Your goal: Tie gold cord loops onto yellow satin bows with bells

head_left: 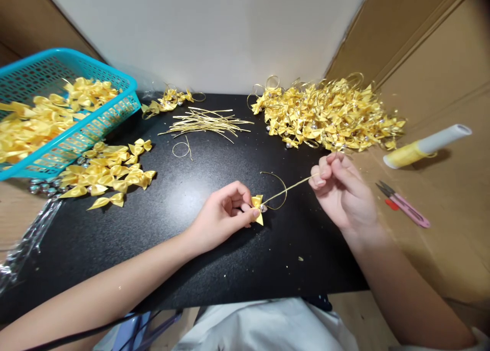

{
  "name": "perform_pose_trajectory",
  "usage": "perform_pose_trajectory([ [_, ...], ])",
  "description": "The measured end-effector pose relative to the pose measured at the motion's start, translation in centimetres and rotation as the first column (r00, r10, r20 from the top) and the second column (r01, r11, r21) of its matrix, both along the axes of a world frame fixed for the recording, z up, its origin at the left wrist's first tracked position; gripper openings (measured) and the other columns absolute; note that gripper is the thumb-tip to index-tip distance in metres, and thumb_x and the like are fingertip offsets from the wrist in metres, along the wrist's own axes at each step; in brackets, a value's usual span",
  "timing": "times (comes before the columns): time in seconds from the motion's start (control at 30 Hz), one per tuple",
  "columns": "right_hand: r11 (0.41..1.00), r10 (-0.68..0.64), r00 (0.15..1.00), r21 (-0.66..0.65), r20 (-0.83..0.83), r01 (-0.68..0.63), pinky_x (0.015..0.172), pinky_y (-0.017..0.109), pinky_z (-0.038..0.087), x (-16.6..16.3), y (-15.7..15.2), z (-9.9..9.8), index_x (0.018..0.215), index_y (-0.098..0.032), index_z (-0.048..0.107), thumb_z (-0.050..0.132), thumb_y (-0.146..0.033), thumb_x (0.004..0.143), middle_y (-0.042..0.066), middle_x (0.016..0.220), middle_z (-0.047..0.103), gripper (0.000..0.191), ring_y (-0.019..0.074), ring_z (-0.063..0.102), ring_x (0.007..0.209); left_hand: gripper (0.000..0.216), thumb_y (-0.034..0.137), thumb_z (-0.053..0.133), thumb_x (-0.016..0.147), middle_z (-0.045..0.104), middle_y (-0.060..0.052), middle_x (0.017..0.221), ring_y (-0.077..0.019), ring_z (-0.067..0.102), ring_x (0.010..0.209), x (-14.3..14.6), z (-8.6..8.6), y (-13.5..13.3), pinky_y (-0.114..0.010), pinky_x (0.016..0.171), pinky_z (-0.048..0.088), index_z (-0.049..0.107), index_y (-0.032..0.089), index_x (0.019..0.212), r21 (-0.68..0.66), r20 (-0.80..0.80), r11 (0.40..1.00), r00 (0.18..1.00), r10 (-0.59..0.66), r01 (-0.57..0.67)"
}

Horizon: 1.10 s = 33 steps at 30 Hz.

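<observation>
Between thumb and fingers, my left hand (225, 210) pinches a yellow ribbon bow (259, 218) with a small silver bell (263, 208) at its middle. A thin gold cord (293, 187) runs from the bow up to my right hand (342, 187), whose fingertips are closed on it. The cord's other end curls in an open arc above the black table (214, 259). Both hands are a little above the tabletop, apart from each other, with the cord stretched fairly straight between them.
A turquoise basket (132, 88) of yellow bows stands left, with loose bows (107, 172) and silver bells (46, 187) beside it. Cut gold cords (206, 120) lie at the back. A heap of belled bows (329, 116) sits back right, near pink-handled snips (409, 210) and a ribbon roll (424, 146).
</observation>
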State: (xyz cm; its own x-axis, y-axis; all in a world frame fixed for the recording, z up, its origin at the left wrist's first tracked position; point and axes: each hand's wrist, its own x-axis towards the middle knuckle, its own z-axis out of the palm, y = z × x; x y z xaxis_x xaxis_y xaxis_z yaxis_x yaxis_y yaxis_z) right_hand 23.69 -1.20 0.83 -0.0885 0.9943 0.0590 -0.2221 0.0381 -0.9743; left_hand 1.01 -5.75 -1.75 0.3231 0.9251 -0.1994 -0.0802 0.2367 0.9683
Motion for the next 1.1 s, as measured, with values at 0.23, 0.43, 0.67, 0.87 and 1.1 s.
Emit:
perform_pose_trajectory([
  [0.23,0.994,0.098,0.983,-0.037,-0.157,-0.105,0.048,0.023,0.044,-0.2,-0.7,1.2,0.075,-0.028,0.058,0.079,-0.043,0.069,-0.005,0.056,0.048,0.027,0.0107,0.048,0.052,0.023,0.025,0.074,0.076,0.068,-0.004,0.081,-0.009,0.06,0.067,0.0,0.0,0.1,-0.02,0.059,0.05,0.066,0.012,0.093,-0.042,-0.056,0.999,0.998,-0.03,0.028],
  [0.43,0.984,0.173,0.98,-0.011,-0.101,-0.175,0.059,0.028,0.055,-0.8,-1.5,0.5,0.079,-0.028,0.066,0.08,-0.038,0.072,-0.003,0.072,0.067,0.018,0.0128,0.063,0.063,0.026,0.025,0.074,0.076,0.066,-0.001,0.069,-0.0074,0.059,0.062,-0.1,0.0,0.2,-0.018,0.059,0.048,0.068,0.012,0.098,-0.123,-0.062,0.991,0.996,-0.067,0.059],
  [0.67,0.993,0.017,0.893,0.095,0.451,-0.067,0.086,0.041,0.055,-2.4,-1.0,-2.2,0.097,-0.023,0.071,0.067,-0.025,0.082,0.005,0.099,0.074,0.015,0.0191,0.069,0.091,0.026,0.021,0.078,0.069,0.069,-0.002,0.069,-0.0076,0.058,0.056,-0.1,0.5,0.5,-0.017,0.05,0.047,0.069,0.011,0.091,-0.358,0.129,0.897,0.965,-0.228,0.26],
  [0.87,0.902,-0.158,0.636,0.373,0.756,-0.22,0.089,0.045,0.046,-2.0,-1.3,-1.3,0.089,-0.023,0.072,0.068,-0.016,0.079,0.004,0.101,0.072,0.012,0.0224,0.061,0.098,0.023,0.019,0.08,0.069,0.07,-0.003,0.072,-0.0067,0.059,0.054,-0.3,0.3,0.5,-0.015,0.047,0.046,0.072,0.012,0.089,-0.404,0.25,0.867,0.947,-0.202,0.292],
  [1.1,0.828,-0.081,0.702,0.44,0.707,-0.347,0.074,0.037,0.04,-2.7,-2.8,-0.7,0.074,-0.021,0.068,0.074,-0.023,0.076,0.001,0.077,0.065,0.006,0.0173,0.056,0.078,0.021,0.017,0.079,0.073,0.073,-0.001,0.077,-0.0071,0.064,0.064,-0.2,0.0,0.5,-0.016,0.059,0.051,0.075,0.017,0.093,-0.299,0.269,0.942,0.961,-0.069,0.152],
])
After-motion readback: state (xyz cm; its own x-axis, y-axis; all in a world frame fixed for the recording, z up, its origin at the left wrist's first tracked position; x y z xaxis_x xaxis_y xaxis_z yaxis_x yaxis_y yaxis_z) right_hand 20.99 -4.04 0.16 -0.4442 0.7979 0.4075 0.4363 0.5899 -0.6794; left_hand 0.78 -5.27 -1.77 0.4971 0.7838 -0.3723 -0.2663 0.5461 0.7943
